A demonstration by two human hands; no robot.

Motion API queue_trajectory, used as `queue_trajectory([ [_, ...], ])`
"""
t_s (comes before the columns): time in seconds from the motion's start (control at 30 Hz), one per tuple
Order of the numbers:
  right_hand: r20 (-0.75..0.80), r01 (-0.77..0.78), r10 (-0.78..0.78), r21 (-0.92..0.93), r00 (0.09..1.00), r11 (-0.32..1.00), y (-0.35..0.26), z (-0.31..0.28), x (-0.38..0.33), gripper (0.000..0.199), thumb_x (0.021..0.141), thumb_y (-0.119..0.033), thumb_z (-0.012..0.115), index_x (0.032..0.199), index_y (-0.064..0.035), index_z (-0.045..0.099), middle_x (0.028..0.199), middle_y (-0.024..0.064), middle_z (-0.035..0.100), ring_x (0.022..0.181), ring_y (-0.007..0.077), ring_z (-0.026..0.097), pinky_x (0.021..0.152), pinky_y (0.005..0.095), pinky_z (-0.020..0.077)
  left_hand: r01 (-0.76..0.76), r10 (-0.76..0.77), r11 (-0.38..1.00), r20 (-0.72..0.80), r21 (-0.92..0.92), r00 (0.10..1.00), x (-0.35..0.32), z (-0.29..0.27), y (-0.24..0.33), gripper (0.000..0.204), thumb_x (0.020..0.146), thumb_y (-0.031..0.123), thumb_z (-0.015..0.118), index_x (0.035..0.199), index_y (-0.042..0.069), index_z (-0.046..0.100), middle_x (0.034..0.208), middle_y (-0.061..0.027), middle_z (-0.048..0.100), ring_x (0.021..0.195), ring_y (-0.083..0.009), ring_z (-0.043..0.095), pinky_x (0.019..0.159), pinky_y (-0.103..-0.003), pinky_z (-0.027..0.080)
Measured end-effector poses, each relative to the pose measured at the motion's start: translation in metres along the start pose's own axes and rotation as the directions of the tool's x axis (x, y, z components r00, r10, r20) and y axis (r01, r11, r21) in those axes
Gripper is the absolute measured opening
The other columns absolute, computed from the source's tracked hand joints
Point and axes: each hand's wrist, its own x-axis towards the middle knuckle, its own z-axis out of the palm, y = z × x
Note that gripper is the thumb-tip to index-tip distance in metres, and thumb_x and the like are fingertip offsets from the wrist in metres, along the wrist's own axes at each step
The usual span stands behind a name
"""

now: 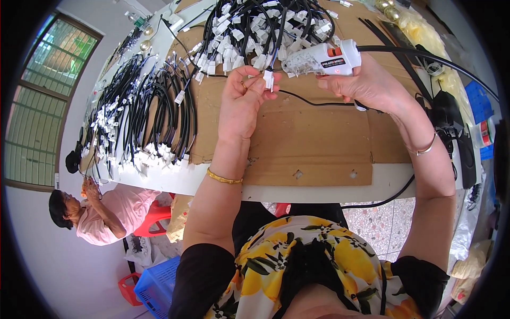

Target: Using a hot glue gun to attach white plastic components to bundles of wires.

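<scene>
One left hand (243,98) is pinching one white connector (269,80); one right hand (374,84) is gripping one white gun-shaped tool (317,59).

Likely a workshop — wired cables (260,33) heaped over cardboard (313,135).

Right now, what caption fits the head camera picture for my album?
Left hand pinches a white plug while the right hand holds a white glue gun over brown cardboard.
</scene>
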Motion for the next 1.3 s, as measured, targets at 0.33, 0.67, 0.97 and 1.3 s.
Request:
queue_trajectory([
  [0.33, 0.004, 0.032, -0.032, 0.010, 0.999, 0.999, 0.0006, 0.0004, -0.0001, 0.028, 0.072, -0.014, 0.062, 0.095, -0.0004, 0.054, 0.080, 0.0022, 0.059, 0.059, 0.0055, 0.046, 0.049, 0.0196, 0.0399, 0.042, -0.041, 0.999, 0.004, -0.031, 0.999, -0.0010, -0.0032, 0.0006, 0.012, 0.085, 0.001, 0.042, 0.096, 0.005, 0.039, 0.094, -0.0211, 0.058, 0.073, -0.0192, 0.057, 0.064, -0.026, 0.046],
  [0.67, 0.000, 0.038, -0.038, -0.026, 0.999, 0.999, 0.0022, -0.0004, 0.0010, 0.028, 0.072, -0.017, 0.066, 0.092, -0.0016, 0.055, 0.071, -0.0006, 0.054, 0.057, 0.0050, 0.044, 0.047, 0.0194, 0.0391, 0.073, -0.071, 0.997, 0.038, -0.028, 0.997, 0.0013, -0.0037, -0.0006, 0.012, 0.085, 0.002, 0.044, 0.095, 0.006, 0.040, 0.092, -0.0199, 0.058, 0.073, -0.0189, 0.057, 0.063, -0.026, 0.046],
  [0.97, -0.041, 0.042, -0.041, 0.007, 0.998, 0.999, 0.0050, -0.0021, 0.0032, 0.024, 0.072, -0.017, 0.066, 0.089, -0.0019, 0.056, 0.069, -0.0013, 0.053, 0.055, 0.0051, 0.044, 0.046, 0.0197, 0.0387, 0.046, -0.045, 0.999, -0.029, 0.012, 0.999, 0.0007, -0.0021, -0.0017, 0.018, 0.081, -0.004, 0.047, 0.095, 0.005, 0.039, 0.089, -0.0186, 0.060, 0.072, -0.0188, 0.058, 0.060, -0.025, 0.045],
  [1.3, -0.012, 0.016, -0.016, -0.053, 1.000, 0.998, -0.0006, -0.0015, -0.0003, 0.026, 0.075, -0.014, 0.060, 0.097, -0.0008, 0.056, 0.081, 0.0026, 0.060, 0.066, 0.0072, 0.051, 0.054, 0.0217, 0.0418, 0.060, -0.060, 0.998, -0.051, -0.004, 0.997, 0.0006, -0.0034, 0.0002, 0.021, 0.079, -0.005, 0.049, 0.095, 0.005, 0.038, 0.089, -0.0175, 0.059, 0.073, -0.0196, 0.059, 0.059, -0.025, 0.047],
])
